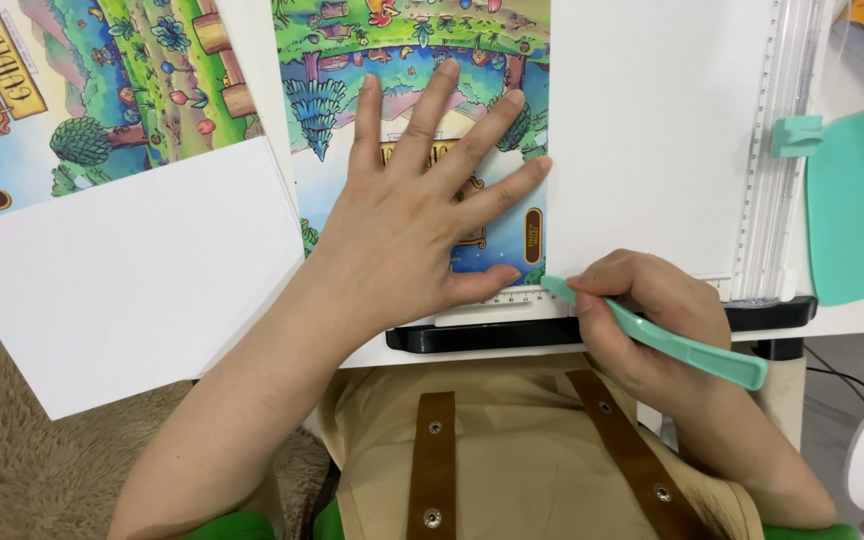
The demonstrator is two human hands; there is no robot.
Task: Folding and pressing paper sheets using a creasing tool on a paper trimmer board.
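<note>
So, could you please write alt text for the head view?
A left hand presses a colourful print flat on a paper trimmer, while the right hand holds a mint tool with its tip at the print's lower corner. Another print lies left.

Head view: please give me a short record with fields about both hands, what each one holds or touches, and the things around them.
left hand: left hand lies flat, fingers spread, pressing on the colourful printed sheet
right hand: right hand grips a mint green tool like a pen, tip at the sheet's lower right corner
surface under sheet: paper trimmer with a ruler edge along the near side
cutting rail: clear rail at the right side
other paper: second printed sheet at the left
far right: mint green plastic piece
</note>
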